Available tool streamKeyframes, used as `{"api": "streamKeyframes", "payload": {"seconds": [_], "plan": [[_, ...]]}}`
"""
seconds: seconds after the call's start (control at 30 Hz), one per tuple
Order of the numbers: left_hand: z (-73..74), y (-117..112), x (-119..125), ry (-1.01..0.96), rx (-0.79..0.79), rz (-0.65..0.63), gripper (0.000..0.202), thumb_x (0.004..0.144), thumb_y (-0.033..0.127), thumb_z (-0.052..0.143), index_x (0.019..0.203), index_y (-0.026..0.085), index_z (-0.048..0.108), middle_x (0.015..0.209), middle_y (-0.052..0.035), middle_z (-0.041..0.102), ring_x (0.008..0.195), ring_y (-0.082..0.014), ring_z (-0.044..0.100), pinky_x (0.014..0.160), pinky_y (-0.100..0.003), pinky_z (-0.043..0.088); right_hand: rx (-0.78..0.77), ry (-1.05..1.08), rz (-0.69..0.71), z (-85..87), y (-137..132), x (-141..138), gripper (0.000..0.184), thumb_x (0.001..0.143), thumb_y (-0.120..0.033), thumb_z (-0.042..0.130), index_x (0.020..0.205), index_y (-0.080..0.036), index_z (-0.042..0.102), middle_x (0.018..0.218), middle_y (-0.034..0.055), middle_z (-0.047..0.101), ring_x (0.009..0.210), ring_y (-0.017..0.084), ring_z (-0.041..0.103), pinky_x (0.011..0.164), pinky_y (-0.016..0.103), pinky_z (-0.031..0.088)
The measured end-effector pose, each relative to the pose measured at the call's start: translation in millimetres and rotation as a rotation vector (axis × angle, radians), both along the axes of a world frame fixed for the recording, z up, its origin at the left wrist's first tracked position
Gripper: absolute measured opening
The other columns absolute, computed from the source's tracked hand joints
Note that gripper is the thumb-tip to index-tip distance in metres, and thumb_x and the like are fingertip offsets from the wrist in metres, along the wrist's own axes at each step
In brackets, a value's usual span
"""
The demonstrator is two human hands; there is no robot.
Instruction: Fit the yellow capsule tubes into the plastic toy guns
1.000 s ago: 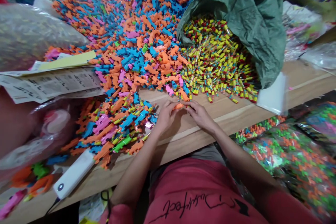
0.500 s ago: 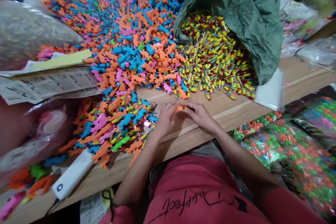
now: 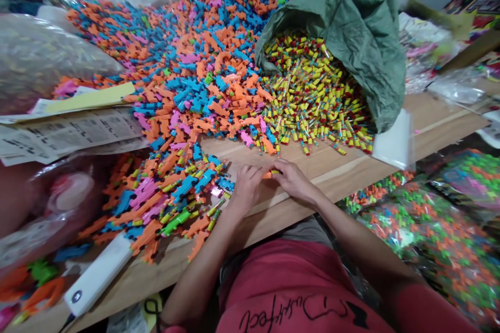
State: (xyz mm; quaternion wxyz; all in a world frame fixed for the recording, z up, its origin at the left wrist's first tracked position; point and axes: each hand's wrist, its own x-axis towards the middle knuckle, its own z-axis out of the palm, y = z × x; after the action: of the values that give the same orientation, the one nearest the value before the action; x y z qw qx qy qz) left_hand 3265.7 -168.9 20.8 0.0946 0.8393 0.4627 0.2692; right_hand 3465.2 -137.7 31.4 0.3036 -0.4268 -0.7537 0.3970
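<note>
My left hand [image 3: 247, 187] is closed on one end of a small orange toy car [image 3: 267, 174], just above the wooden table. My right hand [image 3: 292, 179] pinches a small yellow-labelled tube [image 3: 275, 171] at the car's other end. The two pieces touch; how far the tube sits inside the car cannot be seen behind the fingers. Beyond my hands lies a big heap of orange, blue and pink toy cars [image 3: 219, 83]. Yellow tubes with red ends [image 3: 316, 99] spill from a green sack [image 3: 363, 47]. Left of my left hand, cars and tubes lie mixed together [image 3: 183, 187].
Printed sheets [image 3: 74, 130] and a clear bag [image 3: 50, 47] stand at the left. A white device with a cable [image 3: 97, 273] rests near the front edge. Clear plastic sheets [image 3: 392, 140] lie by the sack. Filled bags of colourful pieces [image 3: 433, 223] are below the table's right side.
The view has shifted slightly, so the scene sits lower. My hands stay together around the car; the yellow tube now shows more clearly at my right fingertips.
</note>
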Motion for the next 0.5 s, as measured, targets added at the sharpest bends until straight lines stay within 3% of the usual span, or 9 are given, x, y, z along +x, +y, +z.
{"api": "streamKeyframes", "payload": {"seconds": [0.1,0.2,0.27,0.37,0.43,0.5], "plan": [[8.6,-3.6,-8.7,0.019,0.022,-0.007,0.052,0.091,0.002,0.046,0.137,0.017,0.064,0.114,-0.0109,0.072,0.101,-0.0262,0.059,0.091,-0.041,0.05,0.022,0.033,0.036,-0.9,-3.3,-8.9,0.02,0.093,-0.009,0.057,0.105,-0.02,0.07,0.103,0.0056,0.067,0.099,0.022,0.063,0.09,0.035,0.048],[31.5,-10.7,-43.4,0.063,0.007,0.03,0.051,0.087,0.0,0.043,0.128,0.019,0.068,0.116,-0.0108,0.072,0.106,-0.0258,0.062,0.097,-0.043,0.051,0.027,0.079,0.116,4.2,3.6,-7.6,0.016,0.096,-0.02,0.064,0.111,-0.021,0.069,0.107,0.0059,0.068,0.1,0.022,0.064,0.09,0.034,0.05],[56.5,-17.7,-80.5,0.104,0.029,0.139,0.049,0.087,0.001,0.043,0.124,0.022,0.069,0.118,-0.0102,0.072,0.11,-0.0262,0.063,0.099,-0.044,0.052,0.053,0.097,0.103,7.0,16.5,2.7,0.025,0.098,-0.028,0.066,0.122,-0.023,0.068,0.117,0.0075,0.068,0.104,0.023,0.064,0.091,0.035,0.051],[97.6,-24.3,-130.9,0.16,0.153,0.439,0.04,0.09,0.015,0.053,0.125,0.025,0.069,0.127,-0.0109,0.068,0.118,-0.0316,0.061,0.105,-0.052,0.049,0.183,0.029,-0.007,4.8,43.0,24.0,0.024,0.1,-0.026,0.06,0.122,-0.023,0.069,0.122,0.0098,0.068,0.109,0.025,0.064,0.096,0.038,0.05],[113.4,-18.8,-142.0,0.147,0.207,0.585,0.041,0.091,0.022,0.059,0.13,0.025,0.068,0.133,-0.0118,0.065,0.124,-0.0346,0.057,0.11,-0.055,0.046,0.26,-0.059,-0.025,-1.6,58.8,33.3,0.02,0.101,-0.02,0.055,0.11,-0.021,0.072,0.117,0.011,0.07,0.11,0.026,0.065,0.097,0.038,0.049],[110.9,-0.9,-129.7,0.079,0.161,0.55,0.04,0.093,0.022,0.056,0.131,0.024,0.069,0.131,-0.011,0.066,0.122,-0.0318,0.059,0.109,-0.05,0.048,0.287,-0.135,0.015,-10.2,68.4,35.2,0.023,0.101,-0.015,0.051,0.103,-0.019,0.073,0.115,0.0117,0.072,0.108,0.026,0.065,0.096,0.038,0.048]]}}
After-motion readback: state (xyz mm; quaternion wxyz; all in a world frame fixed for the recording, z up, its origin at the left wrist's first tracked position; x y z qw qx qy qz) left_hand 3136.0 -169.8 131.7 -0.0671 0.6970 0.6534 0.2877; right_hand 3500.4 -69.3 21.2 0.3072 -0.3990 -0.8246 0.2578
